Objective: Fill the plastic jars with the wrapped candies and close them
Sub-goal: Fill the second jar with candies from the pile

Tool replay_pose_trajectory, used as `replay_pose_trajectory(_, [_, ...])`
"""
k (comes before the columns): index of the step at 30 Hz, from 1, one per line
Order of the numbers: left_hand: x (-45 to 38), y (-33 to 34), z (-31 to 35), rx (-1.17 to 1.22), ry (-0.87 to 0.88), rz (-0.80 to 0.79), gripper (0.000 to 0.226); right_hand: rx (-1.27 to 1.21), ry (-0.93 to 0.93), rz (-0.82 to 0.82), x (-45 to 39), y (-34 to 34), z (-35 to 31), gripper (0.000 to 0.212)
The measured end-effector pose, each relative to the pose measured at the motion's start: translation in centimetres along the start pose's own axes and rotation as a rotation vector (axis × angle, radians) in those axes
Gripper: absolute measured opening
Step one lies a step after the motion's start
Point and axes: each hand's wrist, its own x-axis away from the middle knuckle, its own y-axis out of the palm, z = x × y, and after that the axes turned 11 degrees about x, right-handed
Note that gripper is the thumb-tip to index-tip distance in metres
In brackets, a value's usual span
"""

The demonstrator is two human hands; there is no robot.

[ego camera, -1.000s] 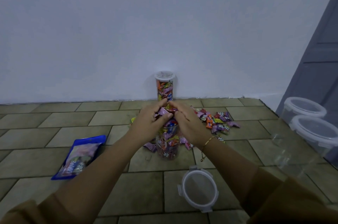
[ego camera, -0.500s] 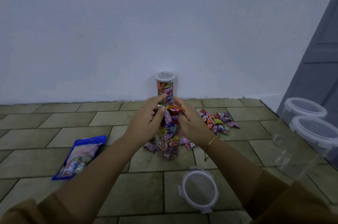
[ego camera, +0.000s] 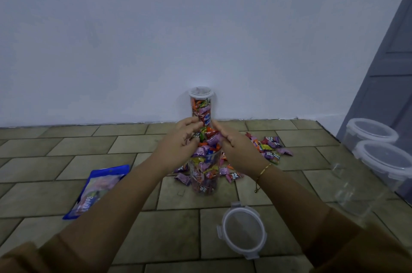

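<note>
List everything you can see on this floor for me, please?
Open jar: one, clear, centre, heaped with candies.
Closed jar: one, clear, full, by the wall.
Loose candies: many, mixed colours, on the tiles right of the open jar.
Lid: one, clear, lying near front.
Candy bag: one, blue, left.
Empty jar: one, clear, right.
Lidded tubs: two, clear, far right.
Left hand: over the open jar's candies.
Right hand: likewise, bracelet on the wrist.
</note>
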Motion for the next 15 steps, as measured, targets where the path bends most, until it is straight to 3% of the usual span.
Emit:
replay_pose_trajectory(8, [-1.0, 0.5, 0.1, -0.173, 0.05, 0.001, 0.039, 0.158, -0.125, -0.168, 0.1, -0.7, -1.3, 0.045])
replay_pose_trajectory(15, [-2.3, 0.8, 1.1, -0.307, -0.044, -0.058, 0.018, 0.21, -0.035, -0.253, -0.5, -1.3, -2.3, 0.056])
